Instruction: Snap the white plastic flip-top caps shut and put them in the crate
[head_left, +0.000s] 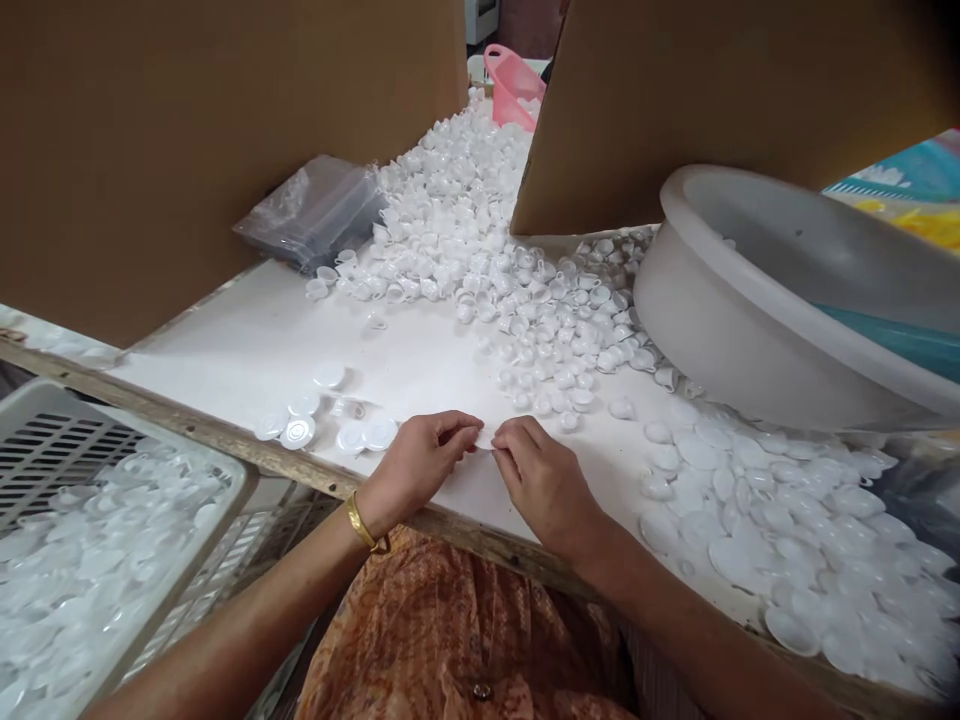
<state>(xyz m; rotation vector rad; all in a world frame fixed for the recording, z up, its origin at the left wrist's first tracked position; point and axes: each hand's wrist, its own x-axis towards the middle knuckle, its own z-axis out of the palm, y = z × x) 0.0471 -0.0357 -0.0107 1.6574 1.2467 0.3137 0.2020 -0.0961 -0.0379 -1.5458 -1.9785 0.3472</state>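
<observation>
Close to the table's front edge, my left hand (422, 455) and my right hand (546, 478) meet with fingertips pinched on a small white plastic piece (486, 438). Most of that piece is covered by my fingers, so whether it is a saucer or a cup does not show. To the left of my left hand lie several small white saucers (298, 431). Beyond my hands spreads a heap of tiny white toy cups (450, 240) with handles. A pile of white saucers (731, 500) lies to the right of my right hand.
A big grey basin (705, 330) stands at the right. Brown cardboard panels (225, 130) rise at the left and back right (675, 110). A plastic-wrapped packet (315, 210) and a pink scoop (514, 85) lie farther back. Lower left, a white basket (225, 480) holds white pieces.
</observation>
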